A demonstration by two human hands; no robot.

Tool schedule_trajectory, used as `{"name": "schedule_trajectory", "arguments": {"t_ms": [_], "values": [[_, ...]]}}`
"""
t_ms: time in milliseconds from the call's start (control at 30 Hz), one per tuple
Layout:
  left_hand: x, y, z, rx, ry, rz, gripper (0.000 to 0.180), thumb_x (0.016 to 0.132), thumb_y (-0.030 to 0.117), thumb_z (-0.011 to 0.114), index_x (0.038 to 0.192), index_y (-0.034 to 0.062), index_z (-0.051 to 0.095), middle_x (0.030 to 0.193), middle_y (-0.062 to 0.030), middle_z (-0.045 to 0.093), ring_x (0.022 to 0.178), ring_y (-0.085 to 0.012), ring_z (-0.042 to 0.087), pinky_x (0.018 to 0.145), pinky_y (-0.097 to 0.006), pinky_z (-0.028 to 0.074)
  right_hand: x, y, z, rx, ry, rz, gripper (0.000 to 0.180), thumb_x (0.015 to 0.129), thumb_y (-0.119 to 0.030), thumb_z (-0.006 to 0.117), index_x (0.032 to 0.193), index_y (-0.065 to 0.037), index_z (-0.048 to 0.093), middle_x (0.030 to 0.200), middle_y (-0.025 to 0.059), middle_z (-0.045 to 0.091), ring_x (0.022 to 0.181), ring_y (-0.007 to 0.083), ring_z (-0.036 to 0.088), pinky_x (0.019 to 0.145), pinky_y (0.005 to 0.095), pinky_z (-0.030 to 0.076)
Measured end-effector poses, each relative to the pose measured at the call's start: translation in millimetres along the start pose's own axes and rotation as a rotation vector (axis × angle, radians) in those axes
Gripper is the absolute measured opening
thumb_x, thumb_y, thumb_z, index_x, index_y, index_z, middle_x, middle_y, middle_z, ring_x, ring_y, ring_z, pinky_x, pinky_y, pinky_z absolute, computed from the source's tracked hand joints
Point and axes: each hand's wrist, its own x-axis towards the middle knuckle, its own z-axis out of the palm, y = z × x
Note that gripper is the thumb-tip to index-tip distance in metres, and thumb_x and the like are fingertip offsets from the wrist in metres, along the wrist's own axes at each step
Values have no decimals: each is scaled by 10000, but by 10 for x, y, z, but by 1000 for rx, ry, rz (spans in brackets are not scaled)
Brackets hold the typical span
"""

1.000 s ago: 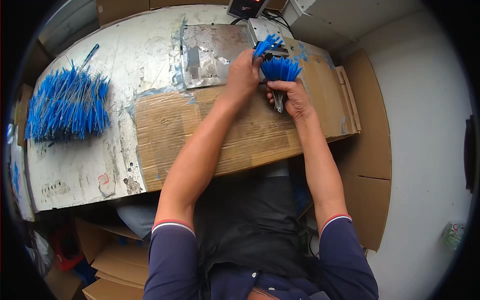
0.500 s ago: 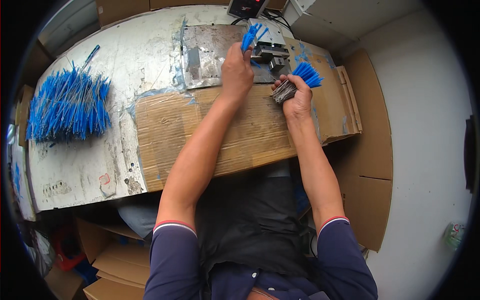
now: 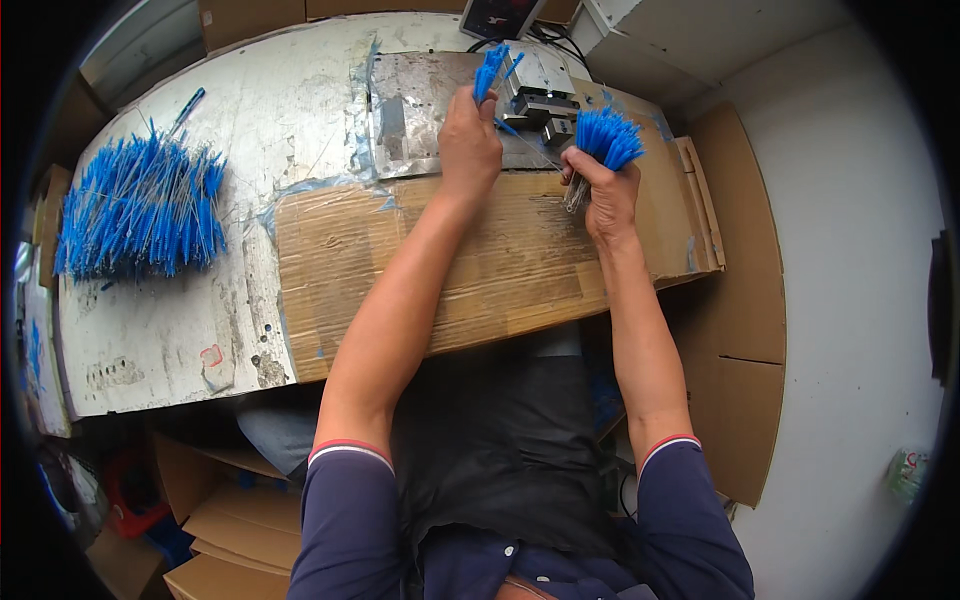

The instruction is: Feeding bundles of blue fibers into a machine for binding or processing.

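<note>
My left hand [image 3: 470, 140] is closed around a small bunch of thin blue-bristled wire brushes [image 3: 490, 72], blue ends up. One single brush [image 3: 508, 128] slants from beside this hand, its wire running toward my right thumb. In my right hand [image 3: 607, 197] a thicker bunch of the same brushes [image 3: 608, 138] is gripped, blue heads up and bare wire stems hanging below the fingers. Just beyond both hands stands a small metal fixture [image 3: 545, 105] with blocks, on a steel plate [image 3: 425, 130].
A big pile of blue wire brushes [image 3: 145, 210] lies at the left on the white worktable [image 3: 180, 345], with a pen [image 3: 187, 108] behind it. Cardboard [image 3: 420, 265] covers the table's near part. A dark display box [image 3: 500, 18] and cables stand at the back; cardboard [image 3: 735, 330] lines the right side.
My right hand has turned its bunch more upright and shifted slightly right and down. A single brush now shows slanting between the hands. My left hand has barely moved.
</note>
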Motion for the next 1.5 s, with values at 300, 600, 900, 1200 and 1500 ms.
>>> {"name": "schedule_trajectory", "arguments": {"t_ms": [300,600,900,1200,1500], "values": [[-102,42,94,-68,-115,94,90,984,85,560,1056,33,544,954,-219,625,863,-462,614,713,-521,476,-23,186,44,-147,-167,14,214,769,28,793,943,-14,676,794,48,684,645,132,643,578,282,530],[-66,-86,117,102,83,68,114,1021,154,548,1030,43,576,776,-116,610,650,-260,623,630,-423,478,229,318,13,-201,118,54,150,726,66,766,826,12,668,697,68,661,501,149,607,443,277,475],[-72,-63,95,78,31,19,124,1021,159,546,1032,40,580,834,-123,626,722,-289,644,680,-433,488,219,383,32,-177,173,-10,149,706,87,757,784,9,656,672,69,647,480,156,602,422,281,466],[-75,-4,70,150,101,72,98,1006,99,541,1068,26,558,968,-187,644,897,-407,633,751,-491,488,191,374,101,-170,220,71,147,729,99,739,800,26,634,675,87,648,485,181,605,415,305,473],[-122,-23,73,221,-112,176,104,920,10,548,1023,20,534,937,-212,609,873,-440,613,744,-523,475,195,264,-15,-10,151,249,115,768,26,767,823,31,666,712,109,671,573,207,651,488,325,534]]}}
